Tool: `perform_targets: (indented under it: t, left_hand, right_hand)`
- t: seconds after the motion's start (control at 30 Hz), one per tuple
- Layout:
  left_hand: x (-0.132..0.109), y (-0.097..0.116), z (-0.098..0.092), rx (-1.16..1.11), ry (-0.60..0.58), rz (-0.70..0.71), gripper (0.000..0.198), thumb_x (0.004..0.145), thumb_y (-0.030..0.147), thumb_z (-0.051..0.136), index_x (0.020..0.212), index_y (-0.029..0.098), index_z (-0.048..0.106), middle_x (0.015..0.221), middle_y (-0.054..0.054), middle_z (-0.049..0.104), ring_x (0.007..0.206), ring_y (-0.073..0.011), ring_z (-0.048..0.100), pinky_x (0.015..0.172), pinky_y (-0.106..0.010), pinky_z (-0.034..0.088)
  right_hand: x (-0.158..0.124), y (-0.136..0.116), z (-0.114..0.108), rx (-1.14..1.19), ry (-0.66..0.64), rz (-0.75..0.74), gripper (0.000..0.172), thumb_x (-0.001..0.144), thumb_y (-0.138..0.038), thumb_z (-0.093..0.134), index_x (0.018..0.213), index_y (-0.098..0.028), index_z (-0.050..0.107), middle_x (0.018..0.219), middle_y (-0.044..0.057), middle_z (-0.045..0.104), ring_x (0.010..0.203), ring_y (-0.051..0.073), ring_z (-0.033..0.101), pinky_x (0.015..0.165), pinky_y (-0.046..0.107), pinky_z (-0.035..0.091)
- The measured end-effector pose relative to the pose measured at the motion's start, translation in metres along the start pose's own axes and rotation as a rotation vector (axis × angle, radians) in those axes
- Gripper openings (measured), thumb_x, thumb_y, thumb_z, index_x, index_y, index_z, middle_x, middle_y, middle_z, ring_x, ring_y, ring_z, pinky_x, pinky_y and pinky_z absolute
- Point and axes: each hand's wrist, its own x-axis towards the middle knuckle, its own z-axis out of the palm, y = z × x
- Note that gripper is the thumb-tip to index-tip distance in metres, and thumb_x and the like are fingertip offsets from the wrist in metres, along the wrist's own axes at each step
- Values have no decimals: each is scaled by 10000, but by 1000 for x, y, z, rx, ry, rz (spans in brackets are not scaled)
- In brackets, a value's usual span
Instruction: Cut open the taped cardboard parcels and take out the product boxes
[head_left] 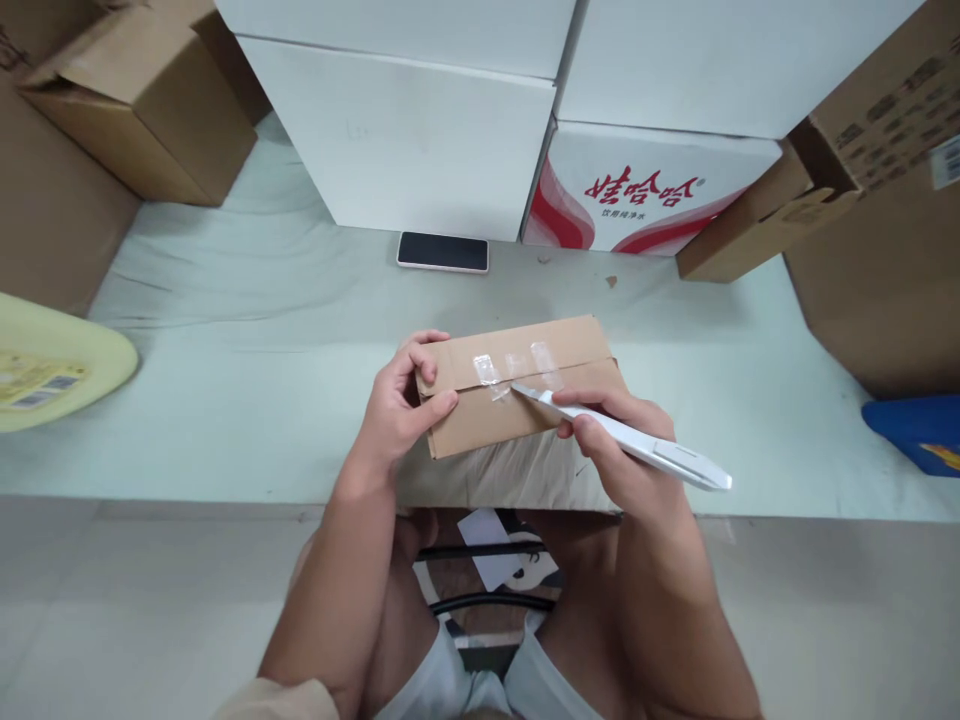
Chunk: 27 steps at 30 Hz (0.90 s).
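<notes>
A small brown cardboard box (pixel 517 385) lies at the near edge of a pale table (pixel 247 400). Strips of clear tape (pixel 516 368) cross its flap seam. My left hand (pixel 401 400) grips the box's left end, thumb on the front face and fingers curled over the top. My right hand (pixel 619 450) is closed round a white utility knife (pixel 637 440). The knife's tip rests on the seam at the tape, near the box's middle.
A phone (pixel 442 251) lies face down behind the box. White cartons (pixel 420 130), one with red printing (pixel 645 190), stand at the back. Brown boxes stand at the left (pixel 142 100) and right (pixel 885 210). A yellow object (pixel 52 365) and a blue one (pixel 919 430) sit at the edges.
</notes>
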Motion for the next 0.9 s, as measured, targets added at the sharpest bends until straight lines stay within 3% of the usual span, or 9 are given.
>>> perform_targets:
  t: [0.17, 0.4, 0.7, 0.9]
  left_hand:
    - [2, 0, -2, 7, -15, -6, 521, 725, 494, 785, 747, 235, 333, 1279, -115, 594, 1272, -315, 549, 928, -406, 511]
    - [-1, -1, 1, 8, 16, -30, 597, 700, 603, 794, 741, 236, 325, 1273, -111, 592, 1181, -298, 580, 899, -408, 518]
    - [2, -4, -4, -14, 35, 1, 571, 696, 543, 829, 715, 233, 350, 1234, -132, 624, 1217, -326, 576, 889, -410, 517]
    - [2, -3, -3, -17, 31, 6, 528, 703, 477, 811, 714, 233, 344, 1245, -135, 623, 1225, -325, 582, 886, -407, 522]
  right_hand:
    - [5, -2, -2, 15, 75, 43, 179, 882, -262, 626, 909, -191, 788, 648, -5, 699, 494, 90, 564, 501, 216, 471]
    - [0, 6, -6, 58, -3, 56, 202, 898, -313, 642, 962, -205, 799, 647, -2, 696, 505, 100, 573, 530, 232, 493]
    - [4, 8, -4, 61, -64, 70, 235, 901, -329, 622, 980, -195, 798, 676, 14, 725, 483, 93, 556, 518, 227, 490]
    - [4, 10, -3, 98, -35, 110, 223, 889, -321, 635, 966, -192, 800, 666, 12, 719, 451, 81, 520, 484, 217, 465]
